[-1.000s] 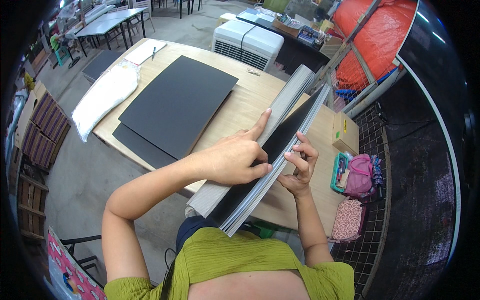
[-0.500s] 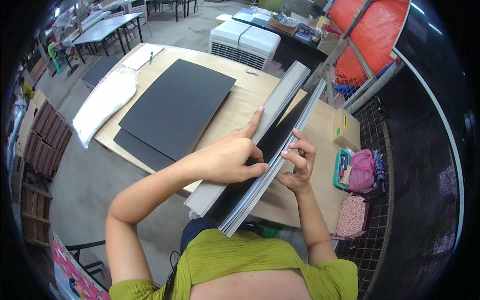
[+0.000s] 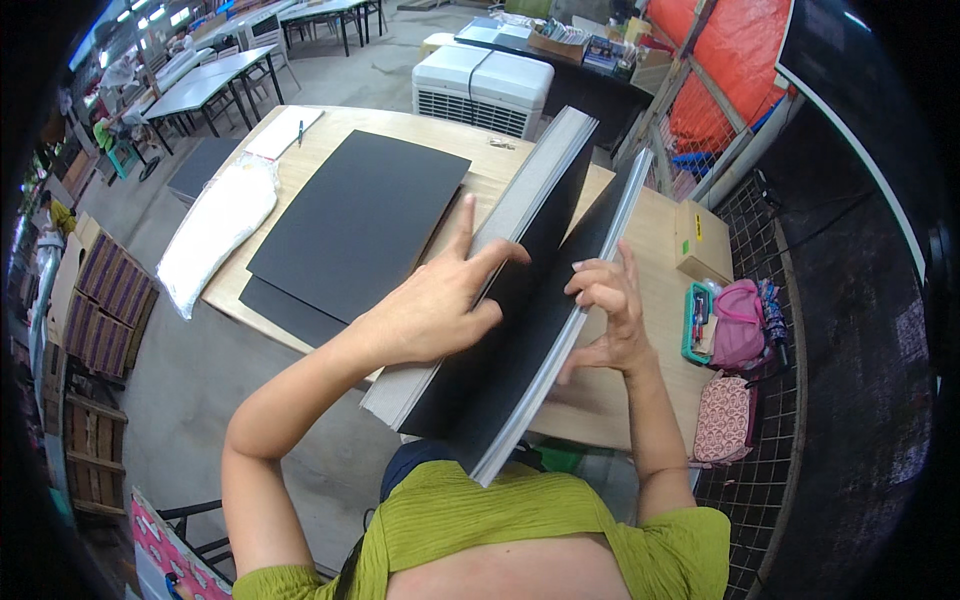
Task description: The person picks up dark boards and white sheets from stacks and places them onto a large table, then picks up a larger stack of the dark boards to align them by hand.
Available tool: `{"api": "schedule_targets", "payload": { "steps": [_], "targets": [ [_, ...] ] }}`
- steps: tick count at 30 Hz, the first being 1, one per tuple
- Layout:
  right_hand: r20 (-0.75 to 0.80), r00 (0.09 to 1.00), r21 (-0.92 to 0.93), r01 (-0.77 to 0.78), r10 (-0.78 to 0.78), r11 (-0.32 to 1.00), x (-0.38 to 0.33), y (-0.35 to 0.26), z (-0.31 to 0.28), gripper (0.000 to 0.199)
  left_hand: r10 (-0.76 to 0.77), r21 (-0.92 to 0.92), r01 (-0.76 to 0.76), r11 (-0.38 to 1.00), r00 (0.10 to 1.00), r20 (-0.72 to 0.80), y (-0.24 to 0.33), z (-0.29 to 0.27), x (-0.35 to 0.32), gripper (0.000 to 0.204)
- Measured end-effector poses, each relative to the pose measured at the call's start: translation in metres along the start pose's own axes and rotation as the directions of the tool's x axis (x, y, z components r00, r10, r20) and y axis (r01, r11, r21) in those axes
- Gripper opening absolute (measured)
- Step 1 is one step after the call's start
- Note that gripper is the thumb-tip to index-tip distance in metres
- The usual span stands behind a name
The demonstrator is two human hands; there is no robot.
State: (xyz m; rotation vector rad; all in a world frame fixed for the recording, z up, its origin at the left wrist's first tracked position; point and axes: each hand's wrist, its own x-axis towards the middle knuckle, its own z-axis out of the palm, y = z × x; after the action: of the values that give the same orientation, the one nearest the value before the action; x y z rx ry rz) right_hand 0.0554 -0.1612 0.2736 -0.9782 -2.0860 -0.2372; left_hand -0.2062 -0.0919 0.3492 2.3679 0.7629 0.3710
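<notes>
A thick stack of black boards with grey edges stands tilted at the table's near side, parted into a left bundle (image 3: pixel 550 165) and a thinner right bundle (image 3: pixel 530 400). Black faces show in the gap between them. My left hand (image 3: pixel 440 295) lies over the left bundle's grey edges, its thumb and a finger hooked toward the gap, the index finger raised. At the right bundle, my right hand (image 3: pixel 612 315) has its fingertips on the edge and its thumb lower down. Two flat black boards (image 3: pixel 360 205) lie overlapped on the table.
On the wooden table (image 3: pixel 640 390) are a clear plastic bag (image 3: pixel 220 225), white paper (image 3: pixel 285 132) with a pen, and a cardboard box (image 3: pixel 703 242). A teal basket (image 3: pixel 697 325), pink bag (image 3: pixel 740 320) and patterned pouch (image 3: pixel 724 420) line the right side. A white air cooler (image 3: pixel 480 85) stands beyond.
The gap between the two bundles has widened, the right one swinging away. My left hand has drawn back left from the right bundle onto the left one. My right hand has shifted slightly right.
</notes>
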Motion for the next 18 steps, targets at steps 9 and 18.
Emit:
{"api": "schedule_targets", "payload": {
  "steps": [9, 18],
  "targets": [
    [-0.173, 0.976, -0.172, 0.102, -0.132, 0.980, 0.000, 0.074, -0.022, 0.085, -0.086, 0.017, 0.087, 0.996, 0.994, -0.062, -0.013, 0.007, 0.004, 0.093],
    [0.276, 0.958, -0.057, 0.097, -0.078, 0.994, 0.080, 0.117, -0.127, 0.083, -0.195, 0.106, 0.200, 0.974, 0.979, -0.056, 0.007, 0.018, 0.009, 0.089]
  ]
}}
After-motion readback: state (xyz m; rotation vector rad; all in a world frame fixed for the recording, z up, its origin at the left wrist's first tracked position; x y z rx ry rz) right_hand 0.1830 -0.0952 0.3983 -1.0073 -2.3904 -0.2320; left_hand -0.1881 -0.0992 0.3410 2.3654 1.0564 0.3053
